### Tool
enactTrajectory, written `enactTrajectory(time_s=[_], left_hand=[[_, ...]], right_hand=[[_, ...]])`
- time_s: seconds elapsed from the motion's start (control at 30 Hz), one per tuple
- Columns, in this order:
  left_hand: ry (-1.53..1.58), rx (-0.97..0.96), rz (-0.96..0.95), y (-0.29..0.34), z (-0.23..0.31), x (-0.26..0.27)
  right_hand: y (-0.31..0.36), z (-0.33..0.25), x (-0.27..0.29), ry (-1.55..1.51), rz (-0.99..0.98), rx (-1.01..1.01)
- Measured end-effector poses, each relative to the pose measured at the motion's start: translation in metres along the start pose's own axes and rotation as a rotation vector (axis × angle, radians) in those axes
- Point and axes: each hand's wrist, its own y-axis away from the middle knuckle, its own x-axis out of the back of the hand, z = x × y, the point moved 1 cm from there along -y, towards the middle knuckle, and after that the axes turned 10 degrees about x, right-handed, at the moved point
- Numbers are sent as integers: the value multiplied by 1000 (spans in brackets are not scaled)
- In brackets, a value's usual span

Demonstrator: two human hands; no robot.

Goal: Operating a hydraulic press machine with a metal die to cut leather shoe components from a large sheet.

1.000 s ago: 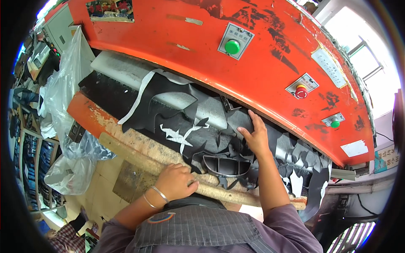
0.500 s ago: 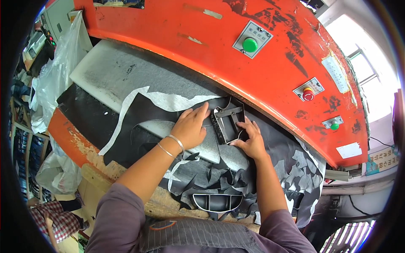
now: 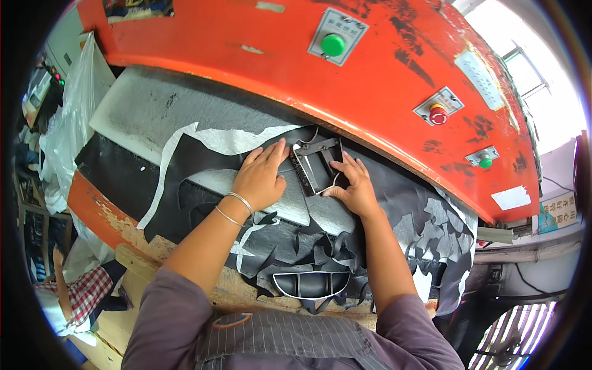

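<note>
Sheets of black leather-like material (image 3: 394,176) with a pale underside lie over the bed of an orange press. On them, close under the press head, stands a dark metal cutting die (image 3: 304,172) with an open frame and a crossbar. My right hand (image 3: 357,188) grips its right side, thumb at the near edge and fingers at the far side. My left hand (image 3: 259,177) lies flat on the sheet just left of the die, fingers stretched out, holding nothing. A second die (image 3: 298,285), half-moon shaped with dividers, rests nearer to me among the scraps.
The orange press head (image 3: 259,55) spans the far side, with a green button (image 3: 333,45) and a red button (image 3: 438,114). Cut scraps (image 3: 425,237) lie at the right. Clear plastic (image 3: 77,111) hangs at the left. Another person in a checked garment (image 3: 89,293) is at the lower left.
The whole view has shifted slightly, so the press and bed sit farther left and up. Both hands keep nearly the same places on the sheet and die. The other person's arm has moved.
</note>
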Motion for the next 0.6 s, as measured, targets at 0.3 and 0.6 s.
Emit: enactTrajectory(time_s=[0.3, 0.6], left_hand=[[536, 5, 324, 16, 70, 74], [-147, -497, 505, 14, 179, 162]], right_hand=[[77, -33, 180, 72, 1354, -295], [99, -4, 281, 474, 1526, -597]])
